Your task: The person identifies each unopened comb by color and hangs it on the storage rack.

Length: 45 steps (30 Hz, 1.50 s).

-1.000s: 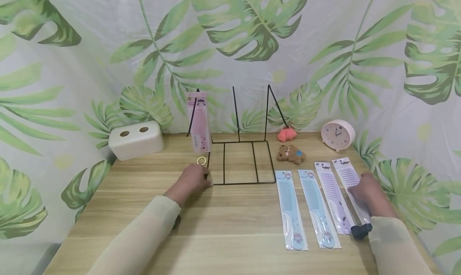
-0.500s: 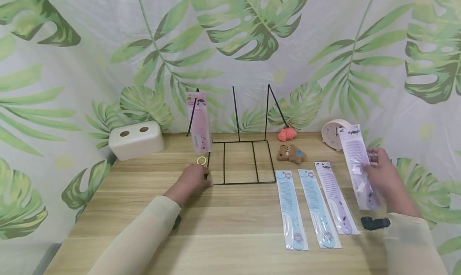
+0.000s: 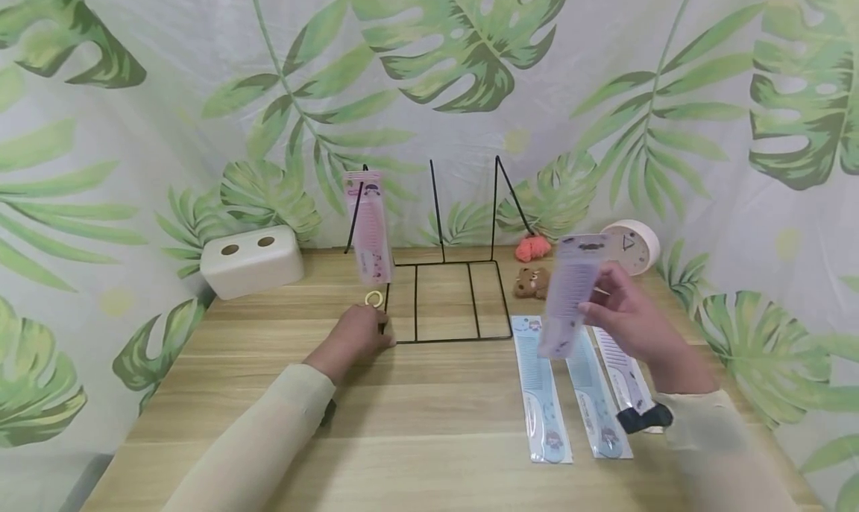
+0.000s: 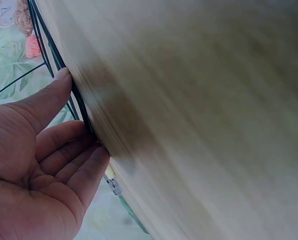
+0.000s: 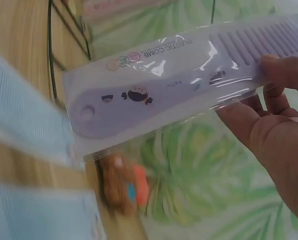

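Note:
My right hand point(image 3: 627, 314) pinches a purple plastic comb in a clear packet point(image 3: 573, 292), raised above the table over the other packets. In the right wrist view the comb packet point(image 5: 153, 95) lies between thumb and fingers, its handle end pointing away. My left hand point(image 3: 356, 333) holds the front left corner of a black wire rack point(image 3: 443, 339). Thumb and fingers point(image 4: 64, 95) meet at the wire in the left wrist view. A pink comb packet point(image 3: 369, 229) hangs upright on the rack's left arm. Two blue comb packets point(image 3: 542, 393) and another purple one point(image 3: 624, 370) lie at right.
Behind the packets are a brown bear toy point(image 3: 530, 282), partly hidden, and a coral yarn bundle point(image 3: 533, 247). A pink clock point(image 3: 634, 247) stands back right, a white box with two holes point(image 3: 251, 262) back left. A yellow ring point(image 3: 373, 298) lies beside my left hand.
My right hand has picked up the rightmost purple comb packet from the table and carried it left, over the blue packets. The left hand stays on the rack.

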{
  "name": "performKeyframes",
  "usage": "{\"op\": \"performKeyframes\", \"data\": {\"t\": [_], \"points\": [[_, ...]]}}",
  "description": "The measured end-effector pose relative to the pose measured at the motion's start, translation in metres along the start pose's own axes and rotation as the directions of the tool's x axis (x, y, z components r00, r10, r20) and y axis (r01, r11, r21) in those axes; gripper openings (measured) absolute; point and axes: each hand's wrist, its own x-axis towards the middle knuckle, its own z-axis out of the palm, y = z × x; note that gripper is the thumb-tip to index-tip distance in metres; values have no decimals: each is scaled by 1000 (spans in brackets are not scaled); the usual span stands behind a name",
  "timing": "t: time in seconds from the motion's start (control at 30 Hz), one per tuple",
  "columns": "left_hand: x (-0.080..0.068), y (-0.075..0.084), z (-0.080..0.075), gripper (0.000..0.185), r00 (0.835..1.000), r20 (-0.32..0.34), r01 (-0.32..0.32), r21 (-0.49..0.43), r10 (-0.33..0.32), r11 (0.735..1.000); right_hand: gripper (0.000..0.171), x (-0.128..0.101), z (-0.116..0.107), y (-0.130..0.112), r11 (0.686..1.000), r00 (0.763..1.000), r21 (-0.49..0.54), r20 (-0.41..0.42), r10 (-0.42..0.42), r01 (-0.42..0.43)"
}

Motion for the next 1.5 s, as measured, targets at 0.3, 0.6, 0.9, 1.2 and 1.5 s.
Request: {"op": "performKeyframes", "data": {"t": [0.3, 0.6, 0.9, 1.2, 1.5], "points": [[0, 1, -2, 55, 1000, -1, 8, -18, -8, 1000, 37, 52, 76, 2, 979, 985, -154, 89, 148, -133], [0, 0, -1, 54, 1000, -8, -8, -1, 8, 1000, 30, 78, 120, 10, 969, 966, -137, 134, 222, -204], [-2, 3, -3, 53, 1000, 10, 8, -3, -8, 1000, 32, 83, 127, 11, 961, 962, -138, 105, 254, -239], [0, 0, -2, 52, 1000, 2, -3, 13, 3, 1000, 31, 87, 129, 12, 957, 958, -134, 94, 269, -256], [1, 1, -1, 52, 1000, -3, -13, 28, 13, 1000, 31, 85, 128, 16, 957, 958, -128, 93, 272, -260]]}}
